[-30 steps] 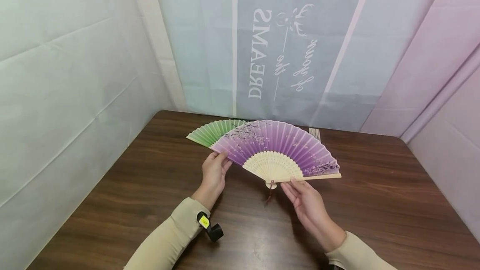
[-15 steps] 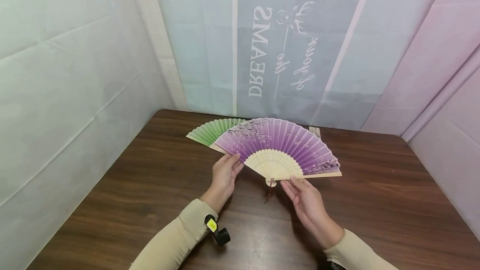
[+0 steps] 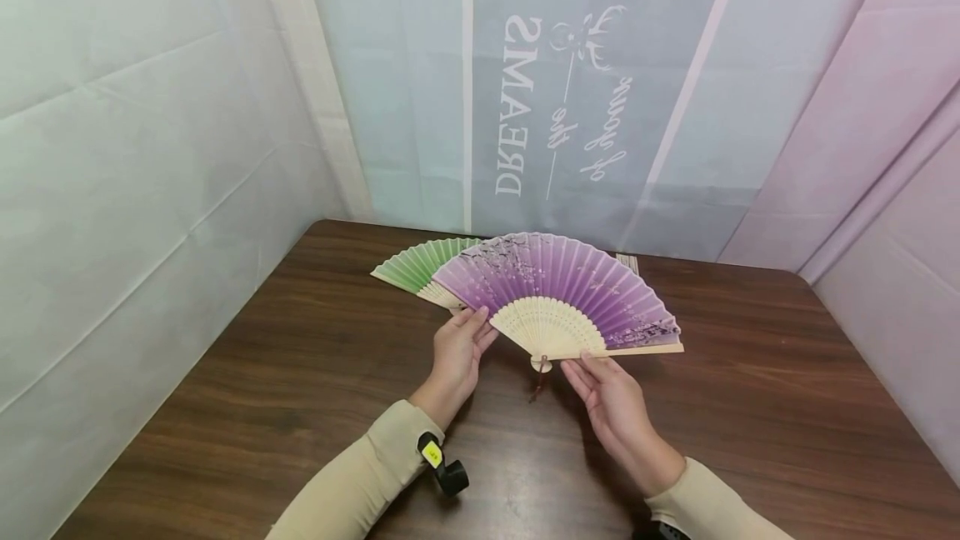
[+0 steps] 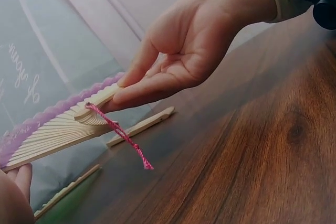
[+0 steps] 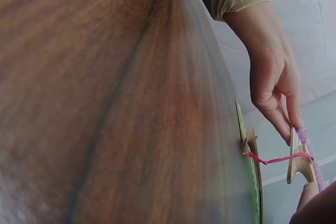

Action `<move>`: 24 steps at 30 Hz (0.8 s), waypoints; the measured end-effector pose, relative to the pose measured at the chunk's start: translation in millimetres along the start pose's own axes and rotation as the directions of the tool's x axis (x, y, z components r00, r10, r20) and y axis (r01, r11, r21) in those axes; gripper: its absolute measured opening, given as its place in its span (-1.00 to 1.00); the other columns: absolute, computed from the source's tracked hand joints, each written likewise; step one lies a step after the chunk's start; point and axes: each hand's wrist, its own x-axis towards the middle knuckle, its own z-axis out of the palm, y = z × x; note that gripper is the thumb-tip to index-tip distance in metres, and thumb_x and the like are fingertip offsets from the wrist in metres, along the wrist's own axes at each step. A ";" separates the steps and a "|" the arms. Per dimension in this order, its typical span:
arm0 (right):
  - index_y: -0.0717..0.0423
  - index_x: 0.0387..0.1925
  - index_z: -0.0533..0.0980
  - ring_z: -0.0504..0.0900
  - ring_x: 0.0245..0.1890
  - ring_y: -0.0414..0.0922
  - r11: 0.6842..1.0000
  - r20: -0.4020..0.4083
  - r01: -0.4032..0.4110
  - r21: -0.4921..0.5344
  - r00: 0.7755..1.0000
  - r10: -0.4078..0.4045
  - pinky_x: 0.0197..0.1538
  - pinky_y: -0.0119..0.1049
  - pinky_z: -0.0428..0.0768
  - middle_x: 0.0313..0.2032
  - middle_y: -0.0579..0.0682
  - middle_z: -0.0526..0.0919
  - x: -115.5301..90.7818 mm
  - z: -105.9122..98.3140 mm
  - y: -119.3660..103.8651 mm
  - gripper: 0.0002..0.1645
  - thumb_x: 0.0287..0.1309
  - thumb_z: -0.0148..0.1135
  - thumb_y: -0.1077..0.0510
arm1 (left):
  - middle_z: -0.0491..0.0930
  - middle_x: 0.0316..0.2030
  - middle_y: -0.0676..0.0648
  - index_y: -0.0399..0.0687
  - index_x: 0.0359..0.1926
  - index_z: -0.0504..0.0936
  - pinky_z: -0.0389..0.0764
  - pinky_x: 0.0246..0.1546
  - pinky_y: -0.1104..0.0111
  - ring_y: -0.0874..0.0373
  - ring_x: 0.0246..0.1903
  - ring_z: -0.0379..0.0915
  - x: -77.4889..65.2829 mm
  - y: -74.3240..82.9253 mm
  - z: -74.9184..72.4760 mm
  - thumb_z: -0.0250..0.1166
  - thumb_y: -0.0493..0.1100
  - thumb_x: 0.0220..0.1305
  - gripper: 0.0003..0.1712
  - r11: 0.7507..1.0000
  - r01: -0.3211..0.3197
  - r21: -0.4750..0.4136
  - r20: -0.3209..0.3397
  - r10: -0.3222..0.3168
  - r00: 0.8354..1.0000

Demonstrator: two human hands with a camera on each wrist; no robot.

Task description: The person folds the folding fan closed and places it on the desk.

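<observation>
A purple folding fan (image 3: pixel 577 282) with a blossom print and pale ribs is spread above the table, its red cord (image 4: pixel 126 137) hanging from the pivot. My left hand (image 3: pixel 457 357) pinches the fan's left edge, just outside the pale ribs. On the other side, my right hand (image 3: pixel 618 402) grips the right guard stick near the pivot between thumb and fingers. Behind and to the left lies a green folding fan (image 3: pixel 423 263), spread on the table and partly covered by the purple one. Both wrist views show the fan held from the side, with the opposite hand nearest the middle.
A pale, striped flat thing (image 3: pixel 628 263) lies at the table's back edge, mostly hidden by the purple fan. The dark wooden table (image 3: pixel 300 407) meets a grey-blue printed cloth (image 3: pixel 420 107) at the back. Pale cloth walls (image 3: pixel 150 190) stand on both sides.
My left hand has moved right along the fan's left edge, closer to the pivot. That edge has shifted slightly right, showing more of the green fan. My right hand has stayed nearly still.
</observation>
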 end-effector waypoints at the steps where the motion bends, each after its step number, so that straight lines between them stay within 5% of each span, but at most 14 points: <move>1: 0.16 -0.21 0.38 0.73 -0.16 -0.27 1.000 0.000 0.001 -0.004 1.000 -0.001 0.16 -0.39 0.67 -0.35 -0.09 0.70 -0.1 -0.2 -0.1 -0.86 0.49 -0.13 0.34 | 0.71 -0.09 -0.22 -0.56 0.21 0.42 0.71 0.06 0.23 0.19 -0.17 0.67 -0.2 0.0 0.3 0.13 -0.36 0.43 -0.59 1.000 -0.002 -0.007 -0.006 0.002 1.000; 6: 0.15 -0.27 0.41 0.73 -0.18 -0.27 1.000 -0.004 0.012 0.001 1.000 -0.012 0.15 -0.38 0.68 -0.36 -0.09 0.70 -0.8 -0.6 -1.6 -0.81 0.48 -0.12 0.35 | 0.71 -0.34 -0.01 -0.55 0.10 0.47 0.75 -0.04 0.28 0.23 -0.28 0.68 -0.7 2.4 2.6 0.14 -0.35 0.43 -0.67 0.999 -0.009 -0.037 -0.021 0.008 1.000; 12: 0.11 -0.36 0.42 0.73 -0.21 -0.26 1.000 -0.007 0.022 0.015 1.000 -0.022 0.13 -0.39 0.69 -0.38 -0.09 0.68 -2.6 0.8 -4.4 -0.73 0.48 -0.12 0.35 | 0.68 -0.42 0.01 -0.36 -0.21 0.56 0.79 -0.17 0.35 0.25 -0.37 0.67 0.9 3.3 2.8 0.16 -0.36 0.41 -0.91 0.998 -0.030 -0.059 -0.036 0.028 0.999; 15: 0.11 -0.36 0.42 0.73 -0.20 -0.26 1.000 -0.002 0.021 0.019 1.000 -0.021 0.13 -0.39 0.68 -0.37 -0.09 0.68 -2.9 0.7 -4.5 -0.73 0.49 -0.12 0.34 | 0.67 -0.45 0.00 -0.23 -0.34 0.55 0.79 -0.20 0.35 0.25 -0.39 0.66 1.6 3.0 2.4 0.18 -0.36 0.40 -0.88 0.997 -0.035 -0.069 -0.044 0.032 0.999; 24: 0.10 -0.33 0.48 0.74 -0.19 -0.26 0.999 -0.001 0.018 0.038 1.000 -0.018 0.09 -0.40 0.70 -0.36 -0.08 0.73 -2.6 1.3 -7.3 -0.73 0.46 -0.09 0.36 | 0.64 -0.51 0.02 -0.43 -0.11 0.53 0.79 -0.26 0.38 0.27 -0.46 0.64 0.1 6.9 3.9 0.19 -0.34 0.40 -0.84 0.998 -0.023 -0.063 -0.089 0.018 0.996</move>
